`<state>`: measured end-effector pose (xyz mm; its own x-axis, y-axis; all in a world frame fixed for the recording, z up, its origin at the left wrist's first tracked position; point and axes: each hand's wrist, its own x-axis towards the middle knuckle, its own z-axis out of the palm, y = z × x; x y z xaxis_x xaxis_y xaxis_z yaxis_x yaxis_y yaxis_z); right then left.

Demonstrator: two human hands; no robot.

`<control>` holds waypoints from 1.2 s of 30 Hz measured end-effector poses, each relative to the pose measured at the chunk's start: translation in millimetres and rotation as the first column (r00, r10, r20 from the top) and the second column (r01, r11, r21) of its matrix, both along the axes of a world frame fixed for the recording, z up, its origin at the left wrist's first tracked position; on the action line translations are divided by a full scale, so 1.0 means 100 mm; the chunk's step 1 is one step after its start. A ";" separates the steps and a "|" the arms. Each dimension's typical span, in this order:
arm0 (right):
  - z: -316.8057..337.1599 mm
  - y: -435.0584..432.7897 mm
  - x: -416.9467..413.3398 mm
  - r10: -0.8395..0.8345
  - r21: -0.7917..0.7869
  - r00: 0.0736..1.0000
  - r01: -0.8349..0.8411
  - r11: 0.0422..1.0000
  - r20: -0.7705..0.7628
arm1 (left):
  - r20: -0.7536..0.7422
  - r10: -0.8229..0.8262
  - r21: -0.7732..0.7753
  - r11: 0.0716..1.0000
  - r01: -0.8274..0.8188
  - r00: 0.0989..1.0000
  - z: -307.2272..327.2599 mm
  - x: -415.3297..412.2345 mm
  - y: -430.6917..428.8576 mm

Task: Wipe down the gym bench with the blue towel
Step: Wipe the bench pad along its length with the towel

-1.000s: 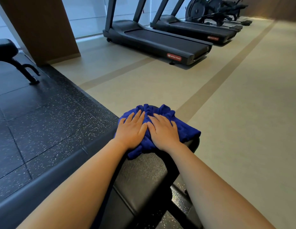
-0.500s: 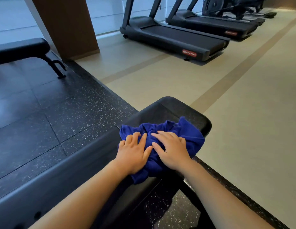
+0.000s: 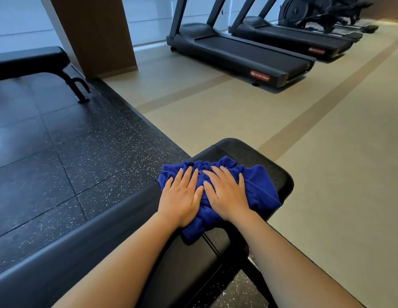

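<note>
A black padded gym bench (image 3: pixel 249 150) runs away from me at the lower middle, and its rounded far end is bare. A crumpled blue towel (image 3: pixel 258 187) lies across the pad just short of that end. My left hand (image 3: pixel 180 196) presses flat on the towel's left part, fingers spread. Beside it, thumbs almost touching, my right hand (image 3: pixel 227 194) presses flat on the towel's middle. The right edge of the towel hangs slightly over the side of the pad. Both forearms hide the near part of the bench.
A second black bench (image 3: pixel 31 61) stands at the far left on the speckled black rubber floor (image 3: pixel 60 152). A brown pillar (image 3: pixel 93 34) rises behind it. Two treadmills (image 3: pixel 238 54) line the back, with beige floor (image 3: pixel 338 174) to the right of my bench.
Both hands have drawn the towel back toward me from the bench's far end, which now shows bare. The view has tilted and shifted with the motion.
</note>
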<state>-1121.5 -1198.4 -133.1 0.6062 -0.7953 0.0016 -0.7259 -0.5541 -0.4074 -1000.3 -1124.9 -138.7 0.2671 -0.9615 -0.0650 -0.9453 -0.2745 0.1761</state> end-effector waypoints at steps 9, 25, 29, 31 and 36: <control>-0.01 0.14 -0.12 -0.019 -0.019 0.999 0.020 1.000 0.049 | -0.049 -0.030 0.055 0.998 0.033 0.998 0.07 -0.05 0.06; -0.08 -0.69 0.09 -0.122 -0.027 0.989 0.125 0.992 0.082 | -0.035 -0.069 0.013 0.998 0.069 0.997 0.02 0.07 -0.87; -0.08 -0.92 0.14 -0.166 -0.015 0.983 0.168 0.986 0.082 | -0.007 -0.087 0.038 0.995 0.087 0.996 0.02 0.11 -1.16; -0.07 -1.03 0.17 -0.179 -0.005 0.981 0.180 0.984 0.075 | -0.004 -0.097 0.047 0.994 0.097 0.995 0.01 0.13 -1.28; -0.04 -1.11 0.22 -0.212 0.005 0.975 0.212 0.977 0.066 | 0.012 -0.106 0.066 0.992 0.105 0.994 0.00 0.16 -1.38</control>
<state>-1099.9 -1309.2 -137.5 0.4220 -0.9058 0.0379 -0.7986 -0.3912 -0.4575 -984.5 -1263.3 -139.2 0.1660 -0.9781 -0.1253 -0.9721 -0.1837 0.1458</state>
